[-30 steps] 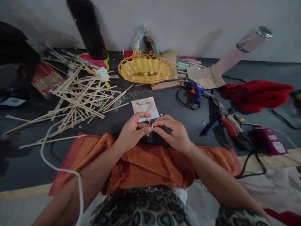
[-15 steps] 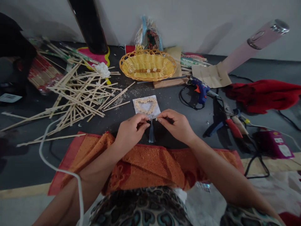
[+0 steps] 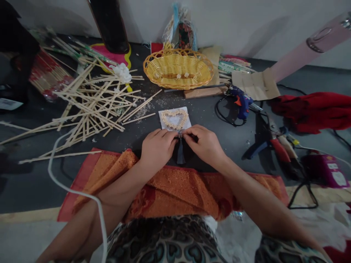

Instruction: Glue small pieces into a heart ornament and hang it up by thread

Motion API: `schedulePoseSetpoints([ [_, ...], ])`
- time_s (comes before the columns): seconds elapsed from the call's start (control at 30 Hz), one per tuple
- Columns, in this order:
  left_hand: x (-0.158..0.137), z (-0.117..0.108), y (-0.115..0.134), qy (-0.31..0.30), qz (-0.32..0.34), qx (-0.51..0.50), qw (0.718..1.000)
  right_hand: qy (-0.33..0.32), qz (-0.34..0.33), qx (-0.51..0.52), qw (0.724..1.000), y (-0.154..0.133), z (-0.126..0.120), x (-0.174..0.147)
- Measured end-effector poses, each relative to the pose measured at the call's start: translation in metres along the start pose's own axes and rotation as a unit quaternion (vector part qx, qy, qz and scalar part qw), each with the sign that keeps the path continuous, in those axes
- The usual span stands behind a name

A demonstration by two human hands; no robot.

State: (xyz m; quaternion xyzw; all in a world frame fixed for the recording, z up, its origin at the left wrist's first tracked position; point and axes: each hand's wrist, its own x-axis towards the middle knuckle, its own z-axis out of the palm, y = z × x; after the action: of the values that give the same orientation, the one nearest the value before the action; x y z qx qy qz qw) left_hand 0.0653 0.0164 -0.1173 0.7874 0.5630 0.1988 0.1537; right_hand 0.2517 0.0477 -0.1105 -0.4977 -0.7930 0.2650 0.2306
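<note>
A heart-shaped ring of small pale pieces (image 3: pixel 164 118) lies on a square of white paper (image 3: pixel 188 111). From its lower tip hangs a grey-blue tassel (image 3: pixel 181 155). My left hand (image 3: pixel 157 146) pinches the top of the tassel from the left, thumb and forefinger together. My right hand (image 3: pixel 204 144) is closed in a pinch against the tassel top from the right, its fingertips almost meeting the left ones. Whatever sits between the right fingertips is hidden.
Loose wooden sticks (image 3: pixel 90 106) are heaped at left. Behind the paper stands a yellow wicker basket (image 3: pixel 178 78). To the right lie a blue glue gun (image 3: pixel 242 104), pliers (image 3: pixel 274 133) and red cloth (image 3: pixel 309 111). An orange towel (image 3: pixel 175 186) lines the front edge; a white cable (image 3: pixel 82 195) crosses my left forearm.
My right hand has moved left to the tassel top, bringing the small pale bit in its fingertips there. My left fingers have closed in too. The view has shifted slightly.
</note>
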Motion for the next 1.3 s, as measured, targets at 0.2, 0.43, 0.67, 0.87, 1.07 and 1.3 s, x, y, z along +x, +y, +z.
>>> schedulePoseSetpoints([
  [0.2, 0.0018, 0.0029, 0.0007, 0.006, -0.004, 0.016, 1.000, 0.012, -0.003, -0.025, 1.000, -0.0032, 0.0010, -0.0004],
  [0.43, 0.0039, 0.0058, 0.0003, 0.017, 0.000, 0.035, 0.999, 0.004, -0.011, -0.033, 0.999, -0.0024, 0.0022, 0.0003],
  [0.67, 0.0047, 0.0054, 0.0010, 0.014, -0.006, 0.032, 0.999, -0.013, -0.008, -0.051, 0.999, -0.0051, 0.0017, 0.0014],
  [0.87, 0.0047, 0.0073, -0.0006, 0.012, -0.006, 0.028, 1.000, -0.017, -0.021, -0.057, 0.998, -0.0031, 0.0021, 0.0004],
  [1.07, 0.0047, 0.0080, -0.0023, 0.018, -0.001, 0.024, 1.000, -0.004, -0.033, -0.035, 0.999, -0.0007, -0.0013, -0.0035],
  [1.3, 0.0054, 0.0044, -0.0001, 0.004, -0.010, 0.047, 0.999, -0.004, -0.042, -0.056, 0.998, 0.0013, 0.0017, -0.0037],
])
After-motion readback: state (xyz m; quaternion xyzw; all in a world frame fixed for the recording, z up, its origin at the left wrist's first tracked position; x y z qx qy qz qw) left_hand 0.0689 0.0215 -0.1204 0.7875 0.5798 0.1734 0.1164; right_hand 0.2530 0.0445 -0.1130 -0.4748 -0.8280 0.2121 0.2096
